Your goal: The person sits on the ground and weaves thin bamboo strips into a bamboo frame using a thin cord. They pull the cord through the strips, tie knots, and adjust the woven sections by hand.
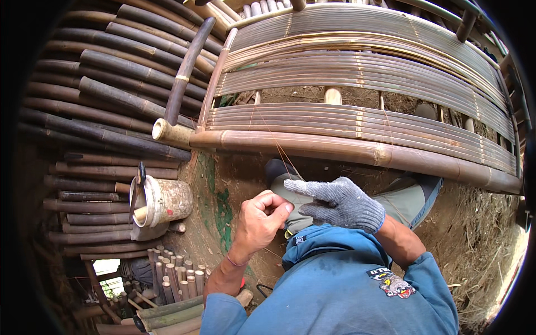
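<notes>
My bare left hand [259,219] is closed in a pinch in front of my lap, thumb against the fingers; what they hold is too small to make out. A thin reddish-brown cord [281,149] runs down from the bamboo bench [357,149] toward both hands. On my right hand [343,205] is a grey knitted glove, fingers stretched toward the left hand and slightly apart, with the cord passing close to the fingertips. Dark split-bamboo slats [290,117] form the bench's surface, in bands with gaps between them. Loops of cord lie across the near band.
Dark bamboo poles [123,67] are stacked along the left. A dirty white bucket [167,201] with tools in it stands at left, above short cut bamboo pieces [178,276]. One bamboo post [187,72] rises at the bench's left end. Bare soil [458,245] lies at right.
</notes>
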The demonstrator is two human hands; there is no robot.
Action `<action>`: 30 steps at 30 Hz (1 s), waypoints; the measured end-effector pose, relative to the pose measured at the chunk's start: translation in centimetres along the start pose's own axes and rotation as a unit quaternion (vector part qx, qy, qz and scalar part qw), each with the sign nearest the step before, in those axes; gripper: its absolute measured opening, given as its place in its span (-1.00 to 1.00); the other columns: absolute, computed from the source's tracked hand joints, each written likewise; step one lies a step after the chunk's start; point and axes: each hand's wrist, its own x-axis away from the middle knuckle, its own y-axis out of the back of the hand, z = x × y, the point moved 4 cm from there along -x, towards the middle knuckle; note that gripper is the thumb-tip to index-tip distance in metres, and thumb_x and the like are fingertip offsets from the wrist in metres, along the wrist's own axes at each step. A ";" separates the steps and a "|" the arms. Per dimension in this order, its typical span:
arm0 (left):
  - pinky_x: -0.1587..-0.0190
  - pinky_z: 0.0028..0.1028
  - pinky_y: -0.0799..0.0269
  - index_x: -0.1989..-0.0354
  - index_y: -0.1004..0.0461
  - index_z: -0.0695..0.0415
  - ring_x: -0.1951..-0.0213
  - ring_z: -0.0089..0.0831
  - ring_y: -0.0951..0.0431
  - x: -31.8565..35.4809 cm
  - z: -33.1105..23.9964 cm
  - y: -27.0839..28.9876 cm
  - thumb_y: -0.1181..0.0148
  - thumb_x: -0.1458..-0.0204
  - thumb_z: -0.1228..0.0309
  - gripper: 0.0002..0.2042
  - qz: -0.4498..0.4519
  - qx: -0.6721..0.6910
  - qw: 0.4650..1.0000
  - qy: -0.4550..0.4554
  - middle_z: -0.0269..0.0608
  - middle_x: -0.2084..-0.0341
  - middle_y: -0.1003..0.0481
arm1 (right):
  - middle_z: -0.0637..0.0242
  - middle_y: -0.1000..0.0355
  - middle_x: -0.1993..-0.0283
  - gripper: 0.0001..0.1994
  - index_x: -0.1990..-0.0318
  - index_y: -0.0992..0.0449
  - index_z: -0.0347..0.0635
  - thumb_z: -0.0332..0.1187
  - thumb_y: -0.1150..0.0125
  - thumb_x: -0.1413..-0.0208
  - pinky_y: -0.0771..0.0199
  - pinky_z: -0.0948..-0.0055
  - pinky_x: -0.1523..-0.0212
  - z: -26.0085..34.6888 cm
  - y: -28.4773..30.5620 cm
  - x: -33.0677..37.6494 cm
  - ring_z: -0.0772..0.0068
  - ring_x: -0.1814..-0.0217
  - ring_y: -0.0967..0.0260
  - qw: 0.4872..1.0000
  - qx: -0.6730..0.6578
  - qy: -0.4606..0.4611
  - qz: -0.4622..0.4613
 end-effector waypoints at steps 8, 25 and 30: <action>0.52 -0.62 -0.28 0.43 -0.58 0.30 0.56 -0.69 -0.42 1.6 0.5 -1.4 -0.30 -0.12 0.43 -0.83 0.042 0.000 0.999 -0.024 -0.37 0.51 -0.43 | 0.19 -0.54 0.46 -0.70 0.06 -0.63 -0.05 -0.39 -0.43 0.01 -0.50 0.34 0.42 0.3 -0.6 1.7 0.12 0.49 -0.49 0.989 0.073 0.124 -0.045; 0.44 -0.59 -0.35 0.17 -0.58 0.32 0.43 -0.64 -0.44 6.8 -1.8 -4.7 -0.21 -0.19 0.51 -0.87 0.003 0.186 0.981 -0.061 -0.24 0.31 -0.52 | 0.24 -0.37 0.35 -0.71 0.19 -0.52 -0.11 -0.50 -0.39 0.13 -0.29 0.18 0.38 4.4 -0.1 7.2 0.14 0.37 -0.32 0.943 0.217 0.230 -0.103; 0.28 -0.41 -0.49 0.13 -0.60 0.22 0.29 -0.37 -0.56 6.8 -3.7 -6.1 -0.26 -0.07 0.60 -0.81 -0.047 -0.139 0.946 -0.288 -0.13 0.28 -0.52 | 0.22 -0.34 0.39 -0.69 0.16 -0.49 -0.18 -0.56 -0.31 0.14 -0.24 0.23 0.43 4.8 0.8 6.8 0.10 0.42 -0.28 0.957 0.101 0.242 -0.123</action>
